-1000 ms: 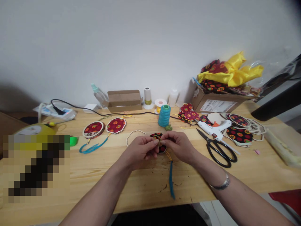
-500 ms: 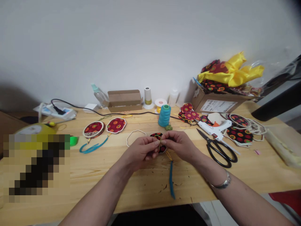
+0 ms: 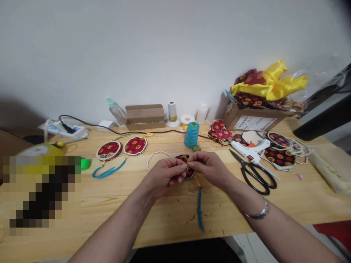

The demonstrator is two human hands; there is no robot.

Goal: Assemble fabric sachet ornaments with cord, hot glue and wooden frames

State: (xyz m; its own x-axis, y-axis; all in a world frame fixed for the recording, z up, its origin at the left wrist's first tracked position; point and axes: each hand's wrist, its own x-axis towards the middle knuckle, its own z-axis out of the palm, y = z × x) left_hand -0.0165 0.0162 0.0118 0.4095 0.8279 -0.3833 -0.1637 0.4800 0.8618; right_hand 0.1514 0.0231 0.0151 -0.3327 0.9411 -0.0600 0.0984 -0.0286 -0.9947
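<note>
Above a dark patterned fabric ornament [image 3: 189, 174], my left hand [image 3: 170, 171] and my right hand [image 3: 205, 168] meet, both pinching a thin green cord [image 3: 187, 165]. The cord forms a small loop at the fingertips. My fingers hide much of the ornament, which lies on the table. From its lower edge runs a yellow cord [image 3: 196, 181] to a blue tassel [image 3: 200, 212]. A pale, wavy-edged frame [image 3: 153, 157] lies left of my hands. Just behind stands a cone of blue thread [image 3: 191, 135], with a small green bundle [image 3: 196, 148] at its base.
Black-handled scissors [image 3: 256, 175] and a white glue gun [image 3: 251, 150] lie to the right, near several fabric pieces [image 3: 279, 157]. Two red ornaments [image 3: 136, 145] rest at left. A full cardboard box [image 3: 246, 118] stands back right. A black cable [image 3: 153, 132] crosses the table [image 3: 115, 212].
Both hands stay nearly in place, pinching the green cord. Only a slight shift at the fingertips shows.
</note>
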